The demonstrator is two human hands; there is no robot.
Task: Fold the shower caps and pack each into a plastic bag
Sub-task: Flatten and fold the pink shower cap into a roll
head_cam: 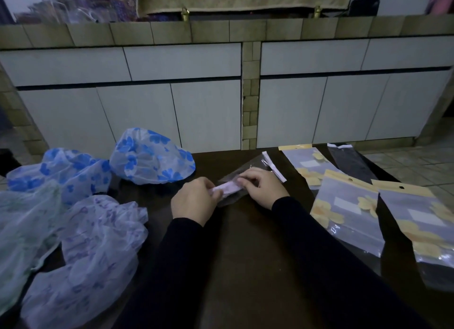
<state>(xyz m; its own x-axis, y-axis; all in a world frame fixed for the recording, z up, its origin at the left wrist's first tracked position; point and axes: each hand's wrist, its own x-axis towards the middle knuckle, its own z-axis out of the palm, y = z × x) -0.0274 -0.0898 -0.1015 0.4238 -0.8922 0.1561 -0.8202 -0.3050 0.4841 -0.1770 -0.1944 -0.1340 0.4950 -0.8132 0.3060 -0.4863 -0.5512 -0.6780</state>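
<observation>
A folded pale pink shower cap (227,188) lies as a narrow strip between my hands on the dark table (245,255). My left hand (194,201) pinches its left end. The strip's right end sits at the mouth of a clear plastic bag (255,164) with a white flap, which my right hand (262,188) holds down. Loose caps lie at the left: two with blue flowers (152,156) (71,171), one with purple print (98,250), one pale green (22,230).
Several flat bags with yellow headers and flower prints (351,213) (422,225) (307,164) lie at the right, beside a dark narrow bag (348,164). White cabinet doors (196,112) under a tiled counter stand beyond the table's far edge. Tiled floor shows at the right.
</observation>
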